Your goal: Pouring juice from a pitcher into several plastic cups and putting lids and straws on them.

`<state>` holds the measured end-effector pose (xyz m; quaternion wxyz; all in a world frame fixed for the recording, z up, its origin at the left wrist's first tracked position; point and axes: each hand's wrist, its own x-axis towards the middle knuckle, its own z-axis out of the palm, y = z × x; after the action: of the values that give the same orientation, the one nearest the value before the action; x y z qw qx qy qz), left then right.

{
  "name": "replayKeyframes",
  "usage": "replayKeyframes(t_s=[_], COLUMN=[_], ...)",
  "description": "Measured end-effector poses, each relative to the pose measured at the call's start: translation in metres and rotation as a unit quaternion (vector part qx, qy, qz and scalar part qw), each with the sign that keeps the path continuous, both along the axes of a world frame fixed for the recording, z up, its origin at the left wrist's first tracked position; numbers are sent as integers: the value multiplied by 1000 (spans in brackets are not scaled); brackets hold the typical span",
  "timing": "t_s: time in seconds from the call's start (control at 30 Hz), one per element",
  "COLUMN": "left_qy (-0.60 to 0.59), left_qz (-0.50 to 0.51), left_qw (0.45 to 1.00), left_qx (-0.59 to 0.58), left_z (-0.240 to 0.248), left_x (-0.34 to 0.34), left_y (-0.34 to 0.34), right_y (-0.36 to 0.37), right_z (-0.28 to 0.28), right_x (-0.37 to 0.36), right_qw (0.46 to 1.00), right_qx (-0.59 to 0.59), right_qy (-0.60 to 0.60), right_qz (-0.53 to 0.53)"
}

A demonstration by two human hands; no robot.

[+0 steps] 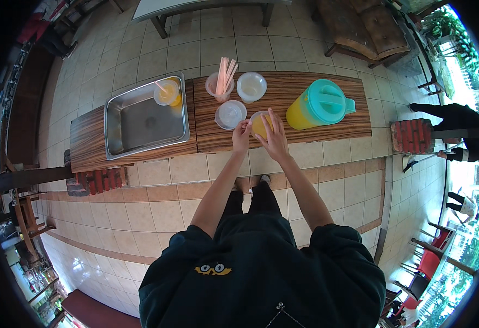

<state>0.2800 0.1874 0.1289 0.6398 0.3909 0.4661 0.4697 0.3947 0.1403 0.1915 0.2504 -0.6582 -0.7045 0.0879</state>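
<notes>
A clear plastic cup of yellow drink (259, 127) stands near the front edge of the wood-striped table, between my hands. My left hand (241, 136) pinches the left side of its rim with bent fingers. From the right, my right hand (274, 138) grips the cup, its fingers reaching over the top and right side. Whether a lid lies on the cup is hard to make out. Just behind my left hand is a clear round plastic container (231, 115). To the right stands a pitcher of yellow drink (300, 112) with a turquoise lid and handle.
Pink straws (226, 76) stand in a plastic cup (212, 85) at the back, beside a whitish round tub (251, 86). On the left, a metal tray (146, 143) holds a filled cup with a straw (166, 94). A brown couch (362, 30) stands beyond; people are at far right.
</notes>
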Motion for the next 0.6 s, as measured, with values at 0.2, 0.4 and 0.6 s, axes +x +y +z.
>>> replayKeyframes(t_s=[0.2,0.4,0.6], left_qy=[-4,124,133], left_qz=[-3,1,-10], left_qw=[1000,992,989], left_qx=[2,13,55], left_z=[-7,-1,3], left_x=[0,2,-9], left_y=[1,3,4], right_y=[0,0,43], right_z=[-2,1,38], right_x=[0,0,-18], right_qw=[1000,999,993], right_qx=[3,-4,103], right_qy=[1,-28,56], right_qz=[-1,-28,-32])
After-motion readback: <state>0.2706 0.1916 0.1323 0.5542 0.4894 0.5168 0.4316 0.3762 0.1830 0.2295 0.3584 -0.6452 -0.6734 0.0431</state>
